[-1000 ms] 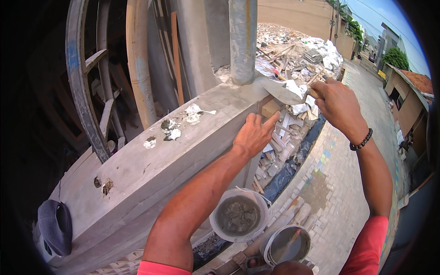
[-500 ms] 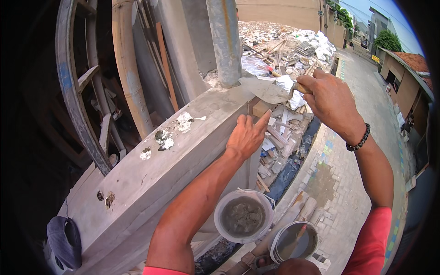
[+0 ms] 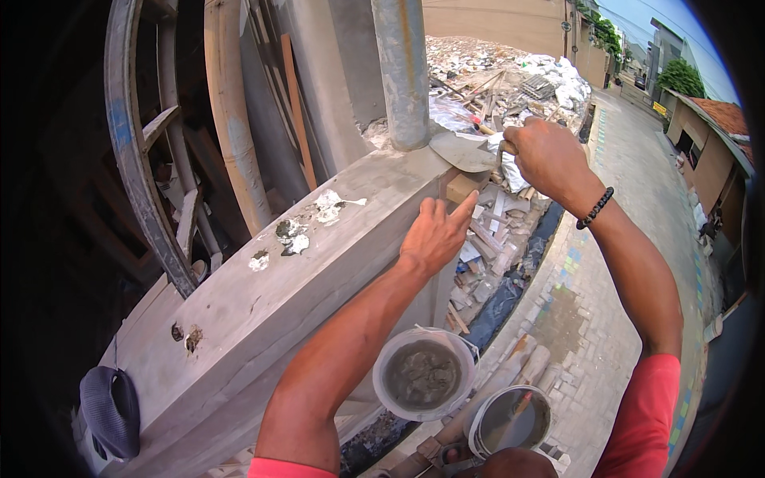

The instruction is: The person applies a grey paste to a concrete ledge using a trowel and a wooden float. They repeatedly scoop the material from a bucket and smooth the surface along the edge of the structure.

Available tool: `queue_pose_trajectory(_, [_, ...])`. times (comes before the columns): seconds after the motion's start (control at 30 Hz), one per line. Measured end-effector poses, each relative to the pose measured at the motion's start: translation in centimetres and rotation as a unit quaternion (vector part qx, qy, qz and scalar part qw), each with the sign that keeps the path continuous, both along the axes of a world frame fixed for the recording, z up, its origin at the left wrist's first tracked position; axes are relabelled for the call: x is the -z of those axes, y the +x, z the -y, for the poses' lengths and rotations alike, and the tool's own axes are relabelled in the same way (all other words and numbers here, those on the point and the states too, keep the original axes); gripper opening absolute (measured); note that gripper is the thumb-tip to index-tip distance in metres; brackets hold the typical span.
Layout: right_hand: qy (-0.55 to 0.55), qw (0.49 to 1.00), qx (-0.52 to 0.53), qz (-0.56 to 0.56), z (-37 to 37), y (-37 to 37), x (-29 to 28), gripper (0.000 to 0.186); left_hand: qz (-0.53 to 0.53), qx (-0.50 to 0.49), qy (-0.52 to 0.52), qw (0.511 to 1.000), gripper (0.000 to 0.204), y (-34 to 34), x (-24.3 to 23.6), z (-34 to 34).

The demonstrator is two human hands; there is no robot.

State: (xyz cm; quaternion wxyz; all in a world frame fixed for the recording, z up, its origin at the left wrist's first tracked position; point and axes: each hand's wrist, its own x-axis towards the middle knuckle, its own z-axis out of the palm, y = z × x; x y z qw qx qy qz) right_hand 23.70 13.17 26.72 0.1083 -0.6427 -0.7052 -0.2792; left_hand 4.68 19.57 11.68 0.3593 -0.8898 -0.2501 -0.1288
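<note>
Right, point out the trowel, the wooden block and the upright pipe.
Trowel (image 3: 464, 153), head view: its blade.
Wooden block (image 3: 460, 188), head view: its visible end.
Upright pipe (image 3: 405, 88), head view: its side.

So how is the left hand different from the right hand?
The right hand is curled up, gripping the trowel; the left hand has its digits spread, with one stretched out at the wooden block. The right hand has a dark beaded bracelet at its wrist, while the left hand has none. Both hands are gloveless, and both arms have red sleeves.
</note>
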Motion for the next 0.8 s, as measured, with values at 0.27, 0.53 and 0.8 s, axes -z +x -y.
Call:
queue_pose_trajectory(0.27, [-0.022, 0.999, -0.039, 0.005, 4.2, -3.8, 0.4, 0.017, 0.018, 0.009, 0.0, 1.0, 0.043, 0.1, 0.7, -0.6])
queue_pose_trajectory(0.53, [-0.015, 0.995, -0.074, -0.068, 8.3, -3.7, -0.7, 0.022, 0.055, 0.019, 0.063, 0.996, 0.045, 0.0, 1.2, -1.1])
queue_pose_trajectory(0.8, [0.033, 0.999, 0.031, -0.027, 5.0, 0.4, -1.0, 0.015, -0.007, -0.005, -0.002, 1.0, 0.041, -0.2, -0.1, 0.0])
